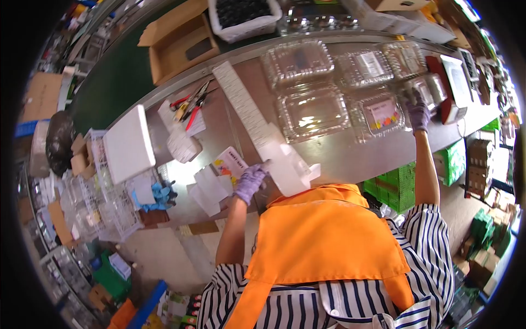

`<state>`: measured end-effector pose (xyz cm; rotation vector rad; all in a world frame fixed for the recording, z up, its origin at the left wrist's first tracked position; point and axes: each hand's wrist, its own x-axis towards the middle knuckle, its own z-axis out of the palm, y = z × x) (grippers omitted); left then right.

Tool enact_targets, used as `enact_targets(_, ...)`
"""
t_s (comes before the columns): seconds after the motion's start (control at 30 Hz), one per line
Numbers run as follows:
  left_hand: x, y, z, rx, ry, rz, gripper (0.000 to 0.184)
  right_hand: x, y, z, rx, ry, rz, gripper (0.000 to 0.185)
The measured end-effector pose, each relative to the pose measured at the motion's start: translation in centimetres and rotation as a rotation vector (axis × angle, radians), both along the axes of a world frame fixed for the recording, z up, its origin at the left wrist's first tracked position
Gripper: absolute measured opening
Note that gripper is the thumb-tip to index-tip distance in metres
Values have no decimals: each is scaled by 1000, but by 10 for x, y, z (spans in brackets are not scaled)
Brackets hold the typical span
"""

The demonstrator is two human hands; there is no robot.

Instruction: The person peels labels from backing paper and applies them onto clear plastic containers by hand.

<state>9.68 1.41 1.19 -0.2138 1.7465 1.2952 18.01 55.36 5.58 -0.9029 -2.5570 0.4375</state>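
My left hand [251,183], in a purple glove, has its fingers bent together at the left edge of a long white label strip [276,159] that runs up the metal table. Beside it lie a printed card [230,163] with colourful pictures and some blank white papers [207,189]. On the far right, my right hand [419,114], also gloved, has its fingers closed around the near side of a clear plastic container [424,90]. A clear container [378,114] with a printed card inside stands left of that hand. Larger clear containers [312,112] sit farther left.
Pliers and red-handled tools [192,107] lie by a roll of white labels [183,145]. A white lid [130,143] leans at the left. At the back stand an open cardboard box [181,52] and a white basket [246,30]. A green crate [392,186] is below the table edge.
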Motion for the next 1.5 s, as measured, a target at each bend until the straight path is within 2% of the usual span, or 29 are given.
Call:
enact_targets(0.07, 2, 4, -12, 34, -26, 31, 26, -17, 1, -27, -72, 95, 177, 36)
enact_targets(0.1, 5, 11, -17, 142, -46, 216, 15, -26, -31, -24, -388, 256, 234, 34)
enact_targets(0.13, 6, 14, -32, 181, -66, 284, 15, -36, -82, -11, -700, 417, 281, 33)
enact_targets(0.23, -1, 27, 1, 191, 56, 223, 15, -54, -201, 13, -1044, 134, 466, 38)
enact_targets(0.27, -5, 34, 27, 149, 90, 181, 16, -56, -220, -1, -985, -75, 614, 40)
enact_targets(0.3, -6, 40, 39, 107, 124, 139, 16, -55, -250, -27, -1347, 205, 655, 49)
enact_targets(0.33, -2, 43, 37, 183, 206, 137, 16, -59, -268, -32, -1553, 132, 690, 56)
enact_targets(0.4, 7, 47, 27, 335, 372, 129, 17, -80, -301, -12, -1436, -129, 518, 62)
enact_targets(0.43, 7, 47, 28, 347, 365, 83, 21, -87, -308, -2, -1413, -71, 545, 63)
enact_targets(0.53, -11, 37, 48, 123, 244, -30, 23, -93, -309, 16, -1388, 22, 693, 60)
enact_targets(0.57, -17, 33, 38, 183, 120, 138, 24, -93, -307, 19, -1383, 42, 752, 58)
enact_targets(0.67, -37, 38, 45, 405, -99, 434, 26, -90, -301, 41, -1143, -243, 849, 59)
enact_targets(0.7, -44, 41, 42, 411, -116, 437, 24, -88, -302, 45, -959, -244, 861, 48)
enact_targets(0.8, -53, 49, 44, 434, -154, 376, 23, -91, -300, 25, -454, 100, 968, 32)
enact_targets(0.83, -53, 51, 44, 430, -148, 368, 23, -90, -300, 26, -387, 72, 921, 23)
enact_targets(0.93, -56, 54, 43, 435, -175, 368, 22, -93, -295, 35, -229, 121, 970, 23)
enact_targets(1.17, -66, 53, 31, 448, -208, 400, 21, -104, -289, 31, -218, 205, 1093, 27)
enact_targets(1.27, -64, 54, 42, 508, -54, 388, 22, -111, -291, 38, -283, 162, 991, 29)
enact_targets(1.37, -69, 51, 44, 555, -83, 348, 24, -113, -287, 32, -265, 187, 1079, 28)
enact_targets(1.5, -71, 55, 45, 439, -164, 389, 25, -112, -289, 35, -226, 215, 1150, 24)
